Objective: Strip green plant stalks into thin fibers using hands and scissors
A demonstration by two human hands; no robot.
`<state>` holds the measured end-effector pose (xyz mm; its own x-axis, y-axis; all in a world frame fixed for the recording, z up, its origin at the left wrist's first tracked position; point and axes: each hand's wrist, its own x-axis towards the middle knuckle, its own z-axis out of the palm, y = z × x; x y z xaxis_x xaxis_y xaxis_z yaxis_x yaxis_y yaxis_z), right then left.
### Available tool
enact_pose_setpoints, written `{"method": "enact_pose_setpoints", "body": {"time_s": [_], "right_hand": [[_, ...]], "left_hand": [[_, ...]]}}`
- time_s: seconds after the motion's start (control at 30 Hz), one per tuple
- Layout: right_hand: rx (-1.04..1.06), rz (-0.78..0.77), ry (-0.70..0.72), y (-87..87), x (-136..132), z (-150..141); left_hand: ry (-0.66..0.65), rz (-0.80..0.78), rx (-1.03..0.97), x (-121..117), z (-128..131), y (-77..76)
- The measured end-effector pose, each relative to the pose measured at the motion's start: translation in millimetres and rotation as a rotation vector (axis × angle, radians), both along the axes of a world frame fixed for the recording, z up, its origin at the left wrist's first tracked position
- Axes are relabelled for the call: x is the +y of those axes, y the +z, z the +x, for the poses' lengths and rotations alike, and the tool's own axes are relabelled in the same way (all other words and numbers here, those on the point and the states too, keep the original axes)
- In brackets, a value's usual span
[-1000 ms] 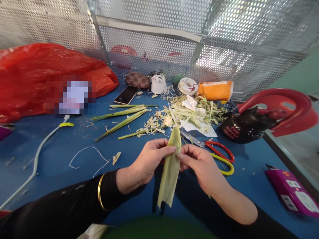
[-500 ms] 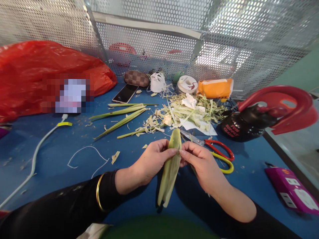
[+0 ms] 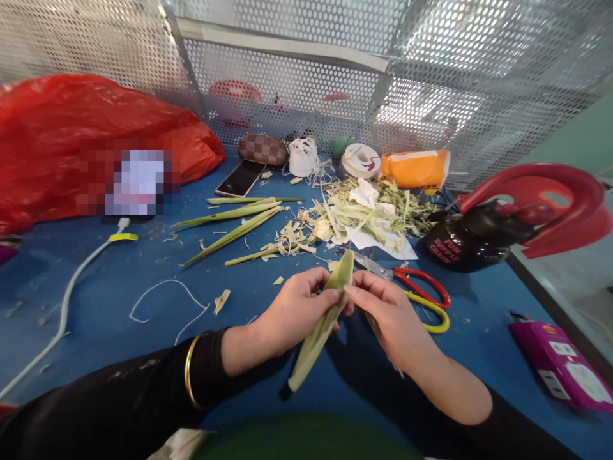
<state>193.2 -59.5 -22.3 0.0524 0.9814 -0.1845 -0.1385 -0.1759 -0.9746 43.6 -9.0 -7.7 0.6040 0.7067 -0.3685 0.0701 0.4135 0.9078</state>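
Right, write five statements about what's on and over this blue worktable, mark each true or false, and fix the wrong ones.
1. The left hand and the right hand both hold the long pale-green leaf. True.
2. The steel scissors with one red and one yellow handle lie left of the left hand. False: the scissors lie by the right hand, just beyond it.
3. The flat dark-screened phone lies nearer the person than the brown checkered case. True.
4. The gold-coloured bangle circles the right wrist. False: the bangle is round the black left sleeve.
5. The bright orange packet lies right of the white-faced round spool. True.
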Motion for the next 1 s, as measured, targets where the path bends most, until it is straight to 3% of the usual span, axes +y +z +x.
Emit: {"method": "enact_pose_setpoints", "body": {"time_s": [0.13, 0.33, 0.73, 1.0], "right_hand": [[-0.137, 0.068, -0.033, -2.5, 0.5, 1.4], [-0.124, 0.130, -0.001, -2.9, 0.5, 0.9], [-0.139, 0.093, -0.049, 0.7, -0.9, -0.2], [-0.295, 0.111, -0.102, 5.1, 0.8, -0.1]], "left_hand": [[-0.055, 0.065, 0.077, -1.9, -1.3, 3.9], [-0.017, 0.087, 0.054, -1.9, -0.9, 4.0], [0.063, 0.043, 0.043, -1.7, 0.4, -0.3], [-0.032, 0.212, 0.165, -3.1, -2.2, 4.1]]}}
